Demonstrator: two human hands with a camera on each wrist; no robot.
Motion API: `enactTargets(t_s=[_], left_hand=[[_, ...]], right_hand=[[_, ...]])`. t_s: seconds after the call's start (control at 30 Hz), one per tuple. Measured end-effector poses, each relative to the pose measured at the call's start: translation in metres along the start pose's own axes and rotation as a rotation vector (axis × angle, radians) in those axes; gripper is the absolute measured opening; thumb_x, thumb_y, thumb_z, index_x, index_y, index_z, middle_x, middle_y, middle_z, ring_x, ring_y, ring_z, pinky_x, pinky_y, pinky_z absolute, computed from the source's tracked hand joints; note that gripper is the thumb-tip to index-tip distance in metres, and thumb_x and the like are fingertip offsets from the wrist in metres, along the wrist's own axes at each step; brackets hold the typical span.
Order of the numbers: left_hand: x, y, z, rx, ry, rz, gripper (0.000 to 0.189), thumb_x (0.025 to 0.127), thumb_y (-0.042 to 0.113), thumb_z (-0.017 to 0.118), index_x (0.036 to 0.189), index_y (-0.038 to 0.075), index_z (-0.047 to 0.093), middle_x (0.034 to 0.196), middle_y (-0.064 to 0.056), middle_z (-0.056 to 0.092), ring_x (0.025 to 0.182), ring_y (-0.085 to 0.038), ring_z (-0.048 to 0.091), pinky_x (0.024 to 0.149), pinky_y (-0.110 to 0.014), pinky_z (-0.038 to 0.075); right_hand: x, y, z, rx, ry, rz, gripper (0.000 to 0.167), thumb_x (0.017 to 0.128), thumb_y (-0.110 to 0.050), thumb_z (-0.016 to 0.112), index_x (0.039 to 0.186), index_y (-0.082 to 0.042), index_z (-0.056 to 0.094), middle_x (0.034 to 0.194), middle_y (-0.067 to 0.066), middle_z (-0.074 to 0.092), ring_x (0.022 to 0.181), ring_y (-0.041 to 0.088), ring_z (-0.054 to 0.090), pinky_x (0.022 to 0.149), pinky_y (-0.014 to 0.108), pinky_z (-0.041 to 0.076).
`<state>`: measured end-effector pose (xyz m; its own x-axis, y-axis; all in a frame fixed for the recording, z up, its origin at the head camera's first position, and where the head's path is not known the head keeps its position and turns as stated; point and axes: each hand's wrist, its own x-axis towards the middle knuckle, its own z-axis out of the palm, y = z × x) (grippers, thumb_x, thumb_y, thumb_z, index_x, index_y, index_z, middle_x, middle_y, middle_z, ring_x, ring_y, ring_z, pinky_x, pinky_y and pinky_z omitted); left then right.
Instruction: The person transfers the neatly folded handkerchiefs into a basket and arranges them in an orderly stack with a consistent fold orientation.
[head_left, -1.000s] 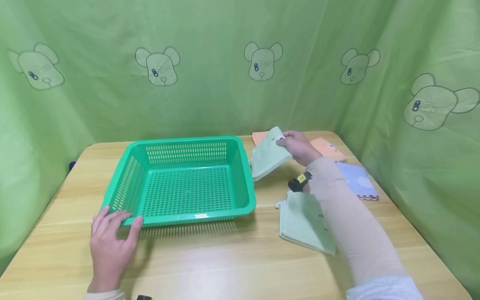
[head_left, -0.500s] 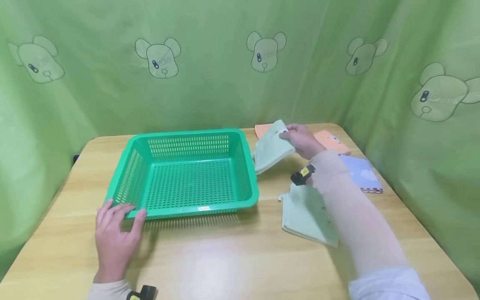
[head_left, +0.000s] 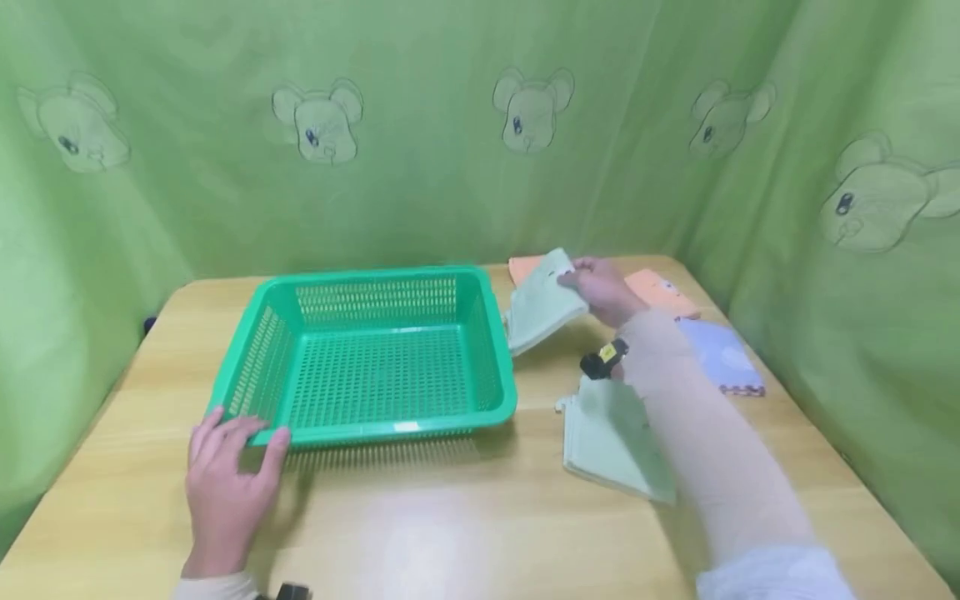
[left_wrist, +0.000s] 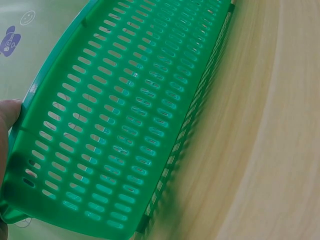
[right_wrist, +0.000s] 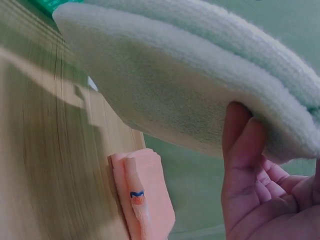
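My right hand point(head_left: 604, 291) pinches a folded pale green towel point(head_left: 546, 302) by its upper right corner. The towel hangs tilted in the air beside the right rim of a green plastic basket point(head_left: 382, 427). In the right wrist view, fingers and thumb close on the thick folded edge of the towel point(right_wrist: 165, 85). At the basket's near left corner, my left hand point(head_left: 228, 487) grips the rim. The left wrist view shows the slotted basket wall point(left_wrist: 115, 115), with only a bit of the hand at the left edge. Another folded pale green towel point(head_left: 611, 442) lies below my right forearm.
On the right of the wooden table point(head_left: 390, 533) lie an orange folded towel point(head_left: 660, 293) and a blue one point(head_left: 716, 354). More orange cloth point(head_left: 522, 267) shows behind the held towel. Green curtains point(head_left: 420, 192) with bear faces enclose the table.
The view shifts slightly, up and then down. Both hands, the held towel and the basket keep nearly the same places relative to each other.
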<state>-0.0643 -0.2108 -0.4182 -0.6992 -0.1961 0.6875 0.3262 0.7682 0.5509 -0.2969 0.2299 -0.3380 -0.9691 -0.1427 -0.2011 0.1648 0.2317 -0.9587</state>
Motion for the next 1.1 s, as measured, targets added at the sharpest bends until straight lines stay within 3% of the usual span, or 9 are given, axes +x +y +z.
enactTargets(t_s=[0.17,0.43,1.1], left_hand=[[-0.012,0.0,-0.005,0.005,0.004,0.0,0.032,0.079,0.025,0.072,0.093,-0.004,0.069,0.101,-0.025,0.067,0.123,-0.05,0.043,0.113,-0.06,0.015],[-0.001,0.0,0.0,-0.007,0.024,0.021,0.033,0.081,0.025,0.07,0.093,-0.005,0.068,0.101,-0.027,0.066,0.124,-0.05,0.043,0.114,-0.059,0.015],[0.002,0.0,0.003,-0.013,0.038,0.035,0.035,0.082,0.028,0.07,0.092,-0.006,0.068,0.1,-0.027,0.066,0.123,-0.05,0.044,0.113,-0.059,0.015]], right_hand=[[-0.002,0.01,0.005,0.009,-0.016,0.04,0.047,0.098,-0.006,0.049,0.138,0.013,0.032,0.115,0.02,0.052,0.081,0.015,0.063,0.076,0.027,0.056],[0.001,-0.002,0.002,-0.001,0.023,0.003,0.043,0.098,-0.008,0.048,0.134,0.012,0.035,0.119,0.02,0.05,0.086,0.016,0.062,0.078,0.027,0.055],[0.003,-0.016,0.003,0.037,0.056,-0.029,0.046,0.098,-0.009,0.049,0.138,0.01,0.034,0.118,0.02,0.051,0.082,0.015,0.062,0.076,0.026,0.056]])
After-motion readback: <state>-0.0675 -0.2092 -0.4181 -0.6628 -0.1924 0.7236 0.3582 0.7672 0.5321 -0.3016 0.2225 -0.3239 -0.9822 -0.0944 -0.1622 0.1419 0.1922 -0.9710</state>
